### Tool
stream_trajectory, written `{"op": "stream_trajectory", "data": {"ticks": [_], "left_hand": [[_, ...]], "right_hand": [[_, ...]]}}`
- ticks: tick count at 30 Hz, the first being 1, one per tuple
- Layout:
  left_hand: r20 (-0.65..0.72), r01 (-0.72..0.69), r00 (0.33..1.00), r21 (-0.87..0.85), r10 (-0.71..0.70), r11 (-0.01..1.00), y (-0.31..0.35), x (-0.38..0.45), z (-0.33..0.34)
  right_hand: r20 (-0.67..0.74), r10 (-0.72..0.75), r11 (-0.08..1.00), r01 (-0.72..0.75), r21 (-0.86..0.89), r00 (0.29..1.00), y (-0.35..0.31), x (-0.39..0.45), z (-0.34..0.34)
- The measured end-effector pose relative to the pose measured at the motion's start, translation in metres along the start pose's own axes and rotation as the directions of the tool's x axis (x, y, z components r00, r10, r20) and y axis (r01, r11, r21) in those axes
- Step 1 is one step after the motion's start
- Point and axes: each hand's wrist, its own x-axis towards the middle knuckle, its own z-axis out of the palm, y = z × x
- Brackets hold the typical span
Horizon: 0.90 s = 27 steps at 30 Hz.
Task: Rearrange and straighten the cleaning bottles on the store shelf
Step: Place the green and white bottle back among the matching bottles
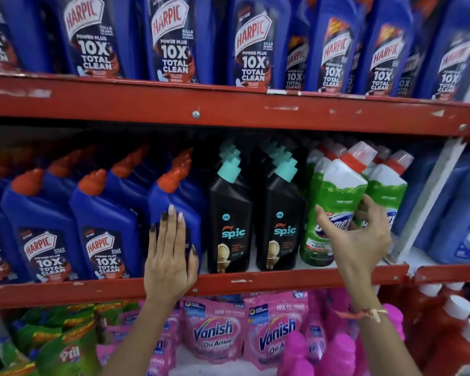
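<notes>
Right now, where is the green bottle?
In the head view, the green bottle stands on the middle shelf, right of the black bottles, in the right hand.

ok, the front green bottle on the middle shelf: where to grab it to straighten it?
Round the wide labelled body of the green bottle, coming from the open shelf front. Its slanted neck and red cap are narrow and off-centre. The right hand already wraps the body there.

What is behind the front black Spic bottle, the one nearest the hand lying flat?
Behind the left black Spic bottle, more teal caps line up toward the back, so more bottles stand there. Their bodies are hidden by the front bottle and the shadow, so no count is possible.
</notes>
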Motion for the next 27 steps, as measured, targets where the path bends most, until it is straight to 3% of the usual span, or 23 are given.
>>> {"op": "stream_trajectory", "data": {"ticks": [4, 22, 27], "left_hand": [[-0.003, 0.001, 1.0, -0.004, -0.001, 1.0, 0.001, 0.001, -0.001], [0.048, -0.003, 0.999, -0.05, 0.005, 0.999, 0.003, 0.005, -0.009], [0.063, 0.015, 0.998, -0.114, -0.008, 0.993, 0.008, 0.003, -0.017]], "right_hand": [[0.017, 0.079, 0.997, -0.079, -0.018, 0.997, 0.017, 0.0, 0.008], [0.176, 0.145, 0.983, -0.122, -0.135, 0.974, 0.029, -0.006, 0.025], [0.137, 0.158, 0.983, -0.141, -0.12, 0.978, 0.013, -0.021, 0.029]]}}
